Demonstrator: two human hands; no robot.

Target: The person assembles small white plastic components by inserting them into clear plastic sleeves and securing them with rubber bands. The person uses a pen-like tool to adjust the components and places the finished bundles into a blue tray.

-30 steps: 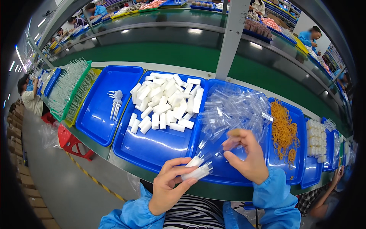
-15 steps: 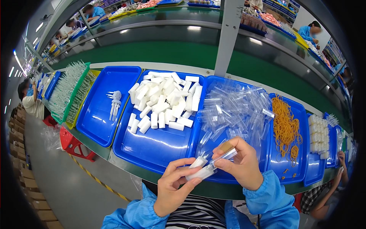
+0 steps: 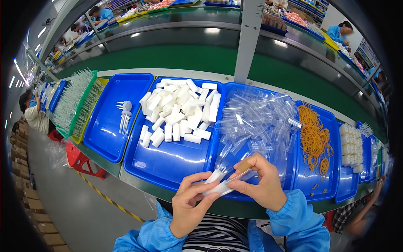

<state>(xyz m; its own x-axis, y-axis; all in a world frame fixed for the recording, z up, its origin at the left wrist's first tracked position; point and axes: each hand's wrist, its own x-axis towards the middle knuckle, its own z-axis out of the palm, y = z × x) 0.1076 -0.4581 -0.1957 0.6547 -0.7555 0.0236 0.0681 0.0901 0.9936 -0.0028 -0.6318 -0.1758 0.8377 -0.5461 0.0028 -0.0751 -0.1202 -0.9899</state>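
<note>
My left hand (image 3: pixel 187 208) is closed around two white cylinder-like pieces, the upper one (image 3: pixel 214 177) and the lower one (image 3: pixel 217 190), lying side by side at a slant. A thin clear tip sticks out of the upper piece. Between thumb and fingers, my right hand (image 3: pixel 265 183) pinches a clear plastic tube (image 3: pixel 240 177), whose lower end meets the lower white piece; whether it slips over it, I cannot tell. Something tan (image 3: pixel 243 167) shows along the tube by my right fingers, its kind unclear. Both hands are above the front edge of the blue trays.
Ahead lie a blue tray (image 3: pixel 168 161) of white pieces and another with clear tubes (image 3: pixel 258 117). Orange rubber bands (image 3: pixel 312 136) fill a tray to the right. At left are a tray with a few thin-stemmed parts (image 3: pixel 124 115) and a green rack (image 3: pixel 82 105). A red stool (image 3: pixel 79 159) stands below.
The clear tube and my right hand have shifted slightly down and left, closer to the white pieces. My left hand keeps its hold.
</note>
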